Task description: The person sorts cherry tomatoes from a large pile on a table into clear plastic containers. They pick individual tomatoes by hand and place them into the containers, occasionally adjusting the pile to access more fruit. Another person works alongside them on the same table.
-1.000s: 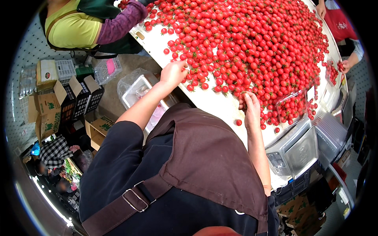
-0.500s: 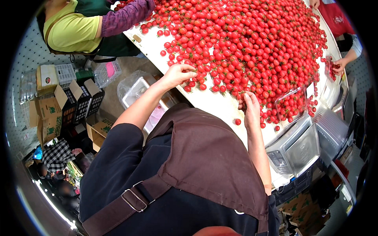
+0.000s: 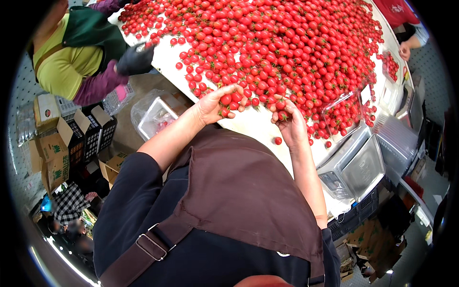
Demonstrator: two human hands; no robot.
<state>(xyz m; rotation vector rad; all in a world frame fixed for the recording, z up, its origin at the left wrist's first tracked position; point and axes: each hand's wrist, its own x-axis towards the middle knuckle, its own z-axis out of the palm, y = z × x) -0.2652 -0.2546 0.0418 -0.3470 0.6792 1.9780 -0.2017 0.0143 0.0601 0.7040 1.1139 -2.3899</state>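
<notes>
While cupping several small red tomatoes (image 3: 225, 99) in the curled fingers of the left hand (image 3: 210, 106), also holding probably two more loosely in the bent fingers of the right hand (image 3: 291, 123), palm partly turned up. Seeing many more just beyond both hands, lying in a broad pile (image 3: 287, 43) on the white surface (image 3: 253, 127), and a lone tomato (image 3: 278, 140) lying near the right hand.

Judging by looks, handling light, firm but juicy fruit, slippery on the smooth skin and likely bruising or splitting under a hard pinch; best taking hold softly around the rounded middle with the finger pads, not pulling at the green stem ends.

Moving outward, finding a clear plastic box (image 3: 340, 102) at the pile's right edge, showing tomatoes in or through the transparent wall; then stacked clear containers (image 3: 356, 165), showing no fruit. Farther right, spotting a clear tray (image 3: 388, 80) bearing tomatoes, near a co-worker's hand (image 3: 405, 50).

To the left, below the surface, noticing a plastic-draped white crate (image 3: 149, 113) holding something reddish, then black crates (image 3: 106, 125) and a cardboard box (image 3: 56, 155), not making out the contents.
</notes>
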